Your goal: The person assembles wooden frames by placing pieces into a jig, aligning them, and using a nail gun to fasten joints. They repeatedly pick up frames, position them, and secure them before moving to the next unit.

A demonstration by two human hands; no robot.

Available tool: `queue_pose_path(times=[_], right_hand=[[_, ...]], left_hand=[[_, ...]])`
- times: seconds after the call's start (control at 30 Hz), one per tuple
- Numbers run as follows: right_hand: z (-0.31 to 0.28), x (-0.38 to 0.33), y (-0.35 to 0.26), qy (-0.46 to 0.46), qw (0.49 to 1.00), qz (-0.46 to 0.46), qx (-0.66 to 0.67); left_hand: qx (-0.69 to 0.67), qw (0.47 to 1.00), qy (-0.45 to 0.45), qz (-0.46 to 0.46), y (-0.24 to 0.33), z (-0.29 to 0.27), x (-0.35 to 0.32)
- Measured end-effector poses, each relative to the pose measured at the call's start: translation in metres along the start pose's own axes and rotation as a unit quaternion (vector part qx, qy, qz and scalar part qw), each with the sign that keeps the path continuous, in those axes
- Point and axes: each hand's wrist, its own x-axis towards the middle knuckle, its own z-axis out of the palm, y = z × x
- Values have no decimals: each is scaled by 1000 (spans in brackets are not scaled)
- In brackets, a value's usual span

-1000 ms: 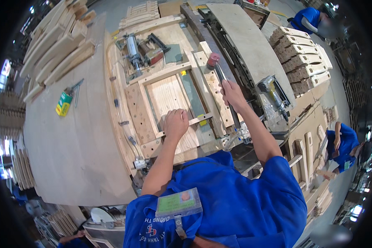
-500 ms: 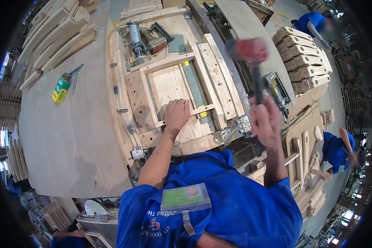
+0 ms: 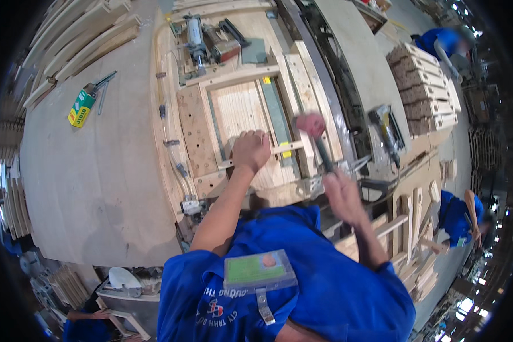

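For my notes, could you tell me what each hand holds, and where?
Right hand grips the mallet by its handle's lower end; left hand presses the wooden slat.

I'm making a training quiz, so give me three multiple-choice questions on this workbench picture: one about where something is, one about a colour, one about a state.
1. Where does the left hand rest?
A. on the wooden frame
B. on the bare tabletop
C. on the stacked parts

2. What colour is the mallet head?
A. black
B. reddish pink
C. yellow

3. What is the right hand doing?
A. lying open
B. gripping the mallet handle
C. holding a box

Answers: 1 A, the fist presses the frame's rail; 2 B, the head looks reddish pink; 3 B, fingers wrap the handle.
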Motion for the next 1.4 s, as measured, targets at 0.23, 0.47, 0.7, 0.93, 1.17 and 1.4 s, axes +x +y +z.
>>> queue_pose_path(times=[0.23, 0.47, 0.7, 0.93, 1.17, 1.4], right_hand=[[-8, 25, -70, 165, 921, -305, 178], [30, -6, 66, 15, 995, -37, -88], [-23, 108, -166, -4, 922, -362, 138], [69, 221, -183, 6, 804, -523, 282], [103, 249, -140, -81, 973, -215, -6], [78, 242, -109, 154, 870, -445, -145]], left_hand=[[-5, 999, 33, 10, -4, -8, 3], [-32, 998, -27, -36, 1, -11, 5], [-43, 999, 2, -29, -6, -11, -2], [-35, 998, 42, 8, -8, -5, -4], [9, 999, 26, -26, -14, 4, 0], [-1, 996, -86, -15, -13, -6, -2]])
